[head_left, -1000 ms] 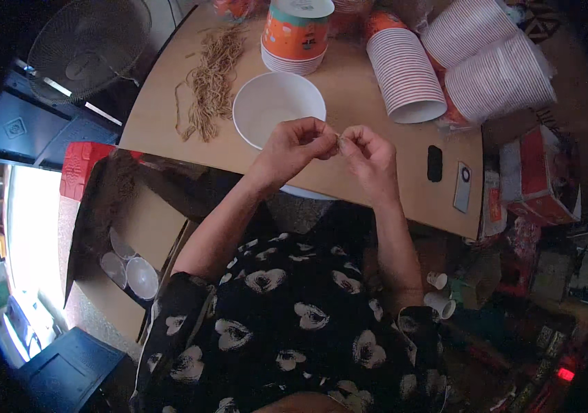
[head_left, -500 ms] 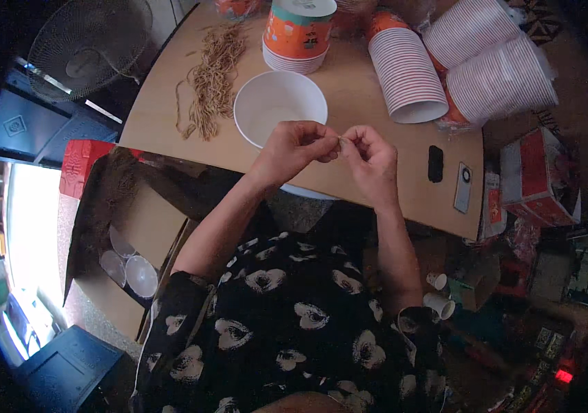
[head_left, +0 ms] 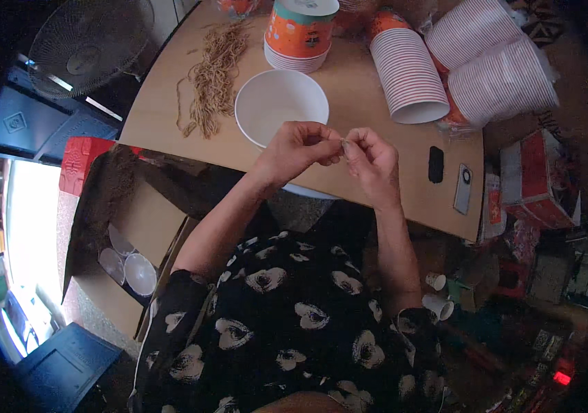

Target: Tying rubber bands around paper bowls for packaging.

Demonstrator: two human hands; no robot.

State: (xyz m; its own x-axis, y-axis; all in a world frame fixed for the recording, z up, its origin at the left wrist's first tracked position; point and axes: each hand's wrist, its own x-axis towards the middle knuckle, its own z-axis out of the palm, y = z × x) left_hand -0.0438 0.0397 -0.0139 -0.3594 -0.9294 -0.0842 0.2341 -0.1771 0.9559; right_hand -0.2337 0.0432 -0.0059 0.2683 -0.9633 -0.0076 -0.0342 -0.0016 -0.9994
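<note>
Scrap (head_left: 343, 142), maybe cord, hovers over the table (head_left: 415, 148) near its edge, room rightward; left hand (head_left: 297, 150), right hand (head_left: 375, 162) pinch it closely.

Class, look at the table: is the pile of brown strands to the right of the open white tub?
No, the brown strands lie to the left of the white tub.

Looks steeply down from the head by fisheye, close above the shirt (head_left: 311, 347), facing left hand (head_left: 295, 150) and right hand (head_left: 374, 165) over the table (head_left: 160, 103), spanning fan (head_left: 87, 51) far left to box (head_left: 533, 175) right.
</note>
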